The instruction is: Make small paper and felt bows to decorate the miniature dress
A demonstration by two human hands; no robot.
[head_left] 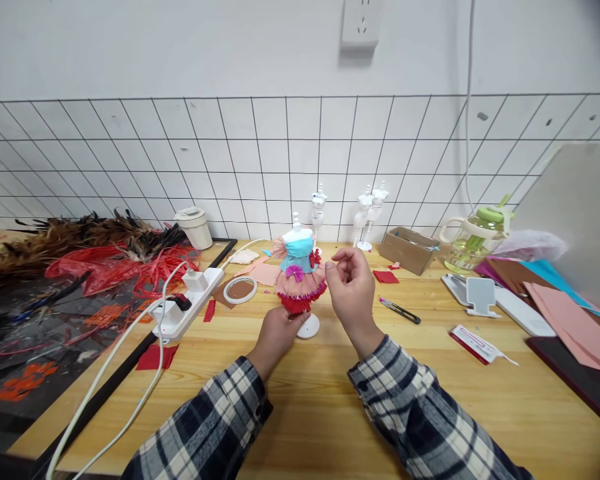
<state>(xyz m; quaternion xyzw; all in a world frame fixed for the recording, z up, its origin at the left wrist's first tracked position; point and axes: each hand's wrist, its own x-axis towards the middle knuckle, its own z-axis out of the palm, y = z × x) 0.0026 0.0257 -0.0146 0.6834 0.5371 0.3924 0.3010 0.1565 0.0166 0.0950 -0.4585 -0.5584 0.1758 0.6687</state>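
A miniature dress form (298, 267) stands upright in front of me, wearing a blue top, a pink skirt with red ruffles, a purple rosette and a red flower. My left hand (279, 333) is closed round its lower part, just above the round white base (309, 327). At the dress's right side, my right hand (351, 290) is raised with curled fingers, thumb and forefinger pinched together. Whatever that pinch may hold is too small or hidden to make out. Behind stand several bare white dress forms, one (318, 208) directly at the back.
On the left are a power strip (193, 307), a tape roll (240, 290), a white cup (194, 227) and feathers (65, 250). A utility knife (400, 311), cardboard box (409, 250), jug (473, 243), phone stand (481, 297) and coloured paper (570, 313) lie to the right.
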